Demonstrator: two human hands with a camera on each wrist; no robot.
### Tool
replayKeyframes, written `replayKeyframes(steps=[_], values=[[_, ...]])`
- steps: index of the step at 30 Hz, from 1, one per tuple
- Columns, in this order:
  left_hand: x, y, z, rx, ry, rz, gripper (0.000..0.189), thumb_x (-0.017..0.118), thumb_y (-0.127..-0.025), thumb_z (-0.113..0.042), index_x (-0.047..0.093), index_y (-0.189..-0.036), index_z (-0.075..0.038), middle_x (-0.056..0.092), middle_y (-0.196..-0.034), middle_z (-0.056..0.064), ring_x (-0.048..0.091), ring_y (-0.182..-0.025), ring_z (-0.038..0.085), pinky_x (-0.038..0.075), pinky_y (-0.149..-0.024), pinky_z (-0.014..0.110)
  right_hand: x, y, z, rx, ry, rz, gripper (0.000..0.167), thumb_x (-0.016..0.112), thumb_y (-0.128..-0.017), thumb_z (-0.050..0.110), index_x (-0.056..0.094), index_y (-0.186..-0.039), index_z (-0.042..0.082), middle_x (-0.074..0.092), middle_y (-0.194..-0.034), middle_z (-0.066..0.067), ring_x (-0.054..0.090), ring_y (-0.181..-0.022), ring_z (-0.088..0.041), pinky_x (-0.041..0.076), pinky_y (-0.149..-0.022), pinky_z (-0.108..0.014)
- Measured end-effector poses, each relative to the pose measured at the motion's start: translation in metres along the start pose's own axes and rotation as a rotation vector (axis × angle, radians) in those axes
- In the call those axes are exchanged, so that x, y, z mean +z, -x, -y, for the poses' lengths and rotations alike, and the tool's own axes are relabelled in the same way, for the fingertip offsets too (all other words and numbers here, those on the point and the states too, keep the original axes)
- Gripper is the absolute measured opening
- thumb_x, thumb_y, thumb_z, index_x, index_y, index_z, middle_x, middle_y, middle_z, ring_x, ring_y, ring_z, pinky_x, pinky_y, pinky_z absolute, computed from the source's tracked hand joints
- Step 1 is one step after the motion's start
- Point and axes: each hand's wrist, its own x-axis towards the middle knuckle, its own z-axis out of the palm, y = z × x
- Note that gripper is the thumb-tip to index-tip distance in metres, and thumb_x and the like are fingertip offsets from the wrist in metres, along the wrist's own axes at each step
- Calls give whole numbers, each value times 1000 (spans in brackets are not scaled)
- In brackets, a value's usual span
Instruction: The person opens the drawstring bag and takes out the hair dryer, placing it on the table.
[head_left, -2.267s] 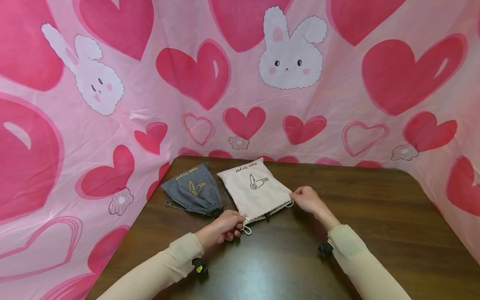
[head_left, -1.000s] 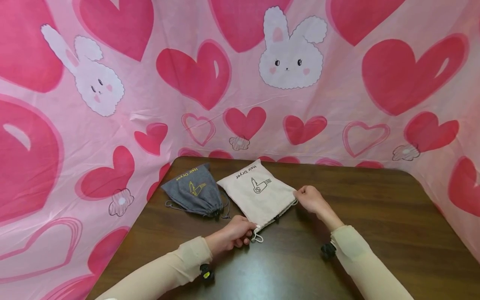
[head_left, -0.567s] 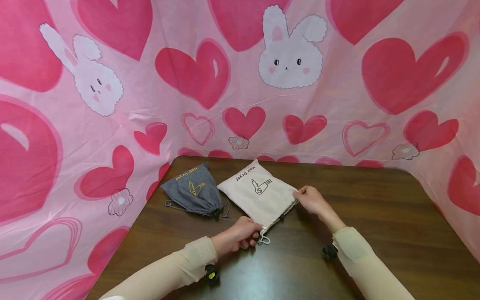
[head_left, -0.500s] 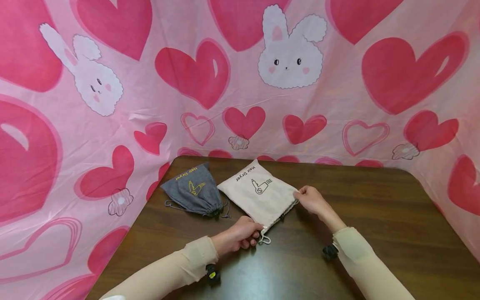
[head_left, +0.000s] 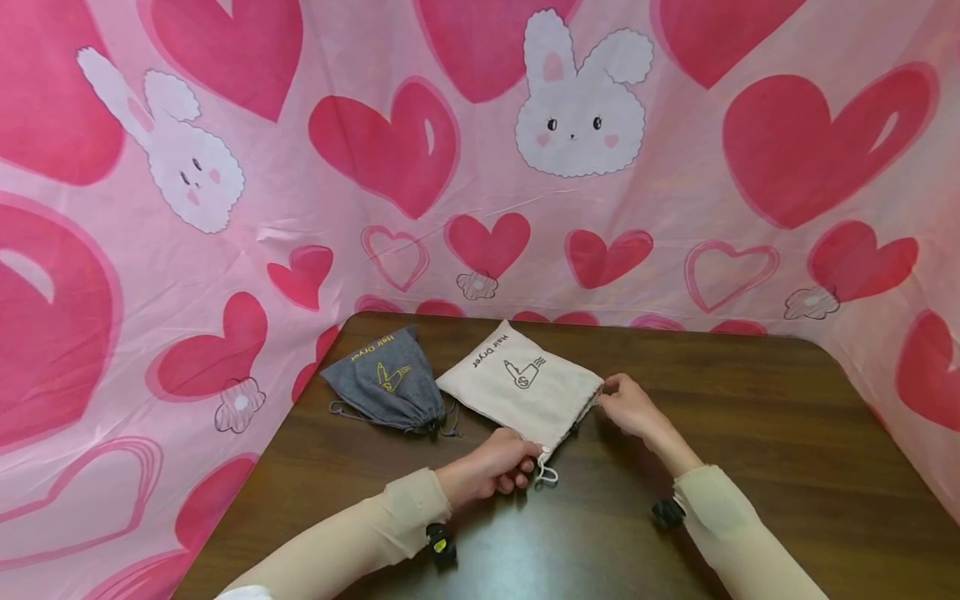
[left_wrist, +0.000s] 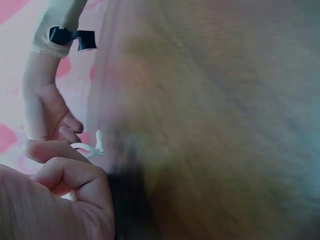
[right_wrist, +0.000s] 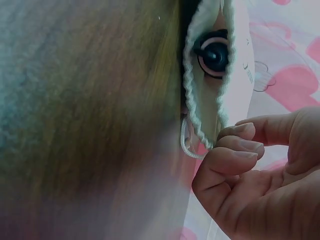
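Note:
A cream drawstring bag [head_left: 517, 392] printed "Hair Dryer" lies on the table with its mouth toward the lower right. My left hand [head_left: 497, 462] pinches the near corner of the mouth, where a white cord loop [head_left: 548, 475] hangs out. At the mouth's other corner, my right hand [head_left: 632, 406] holds the hem between thumb and fingers. The right wrist view shows the mouth gaping, with a dark round object [right_wrist: 215, 55] with a pinkish ring inside; the rest of it is hidden. In the left wrist view, my left hand's fingers [left_wrist: 75, 175] are curled beside the cord.
A grey drawstring bag [head_left: 390, 379] with yellow "Hair Dryer" lettering, its neck gathered, lies just left of the cream one. Brown wooden table [head_left: 750, 433] extends to the right and front. Pink heart-patterned cloth [head_left: 660, 192] surrounds the back and sides.
Both hands have shifted right with the cream bag's mouth, the left hand farther. The bag has turned so its mouth faces more to the right. The grey bag stays put.

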Motion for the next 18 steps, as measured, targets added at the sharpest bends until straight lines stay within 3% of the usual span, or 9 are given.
replayKeyframes(steps=[9, 18], values=[[11, -13, -11, -8, 35, 29, 31, 60, -105, -15, 52, -75, -12, 44, -62, -4, 39, -47, 6, 21, -40, 16, -2, 9, -1, 1, 20, -6, 38, 56, -101, 15, 47, -130, -9, 53, -82, -9, 42, -56, -15, 38, -50, -29], [4, -8, -13, -22, -37, 5, 22, 65, -103, -21, 60, -86, -7, 49, -64, -2, 45, -47, 8, 25, -40, 18, 1, 15, -7, -7, 24, 20, 30, 58, -102, 13, 55, -123, -8, 52, -72, -4, 41, -52, -14, 37, -48, -28]])
